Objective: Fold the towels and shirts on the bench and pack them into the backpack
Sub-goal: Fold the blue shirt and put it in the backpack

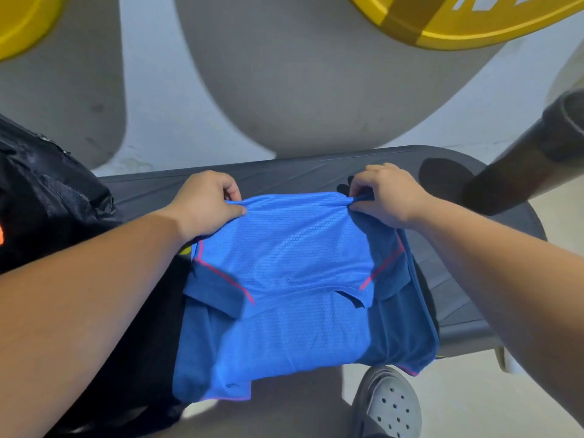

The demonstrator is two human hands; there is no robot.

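The far edge of the blue sports shirt (284, 263) is partly hidden inside the two hands, so its corners there cannot be seen. The left hand (205, 207) pinches this edge between the thumb and the curled fingers. The right hand (390, 197) does the same on the other side, where the cloth is gathered into a small bunch under its fingers.

The shirt lies across the dark grey bench (284, 175), with one layer folded over another. Its near part hangs over the front edge of the bench. Thin pink lines run along its seams. The shirt and both forearms cover much of the bench.

A black backpack (41, 197) stands at the left end of the bench and is cut off by the picture edge. I cannot tell if it is open. A black cloth (142, 327) lies under the left side of the shirt, mostly behind the left forearm, and what kind of cloth it is I cannot make out.

A dark round tube (521, 165) comes in from the right, blurred, above the right end of the bench. Beyond the bench, at the top, a yellow weight plate (458, 23) is seen only in part. A grey clog shoe (392, 406) with holes is on the floor in front of the bench.
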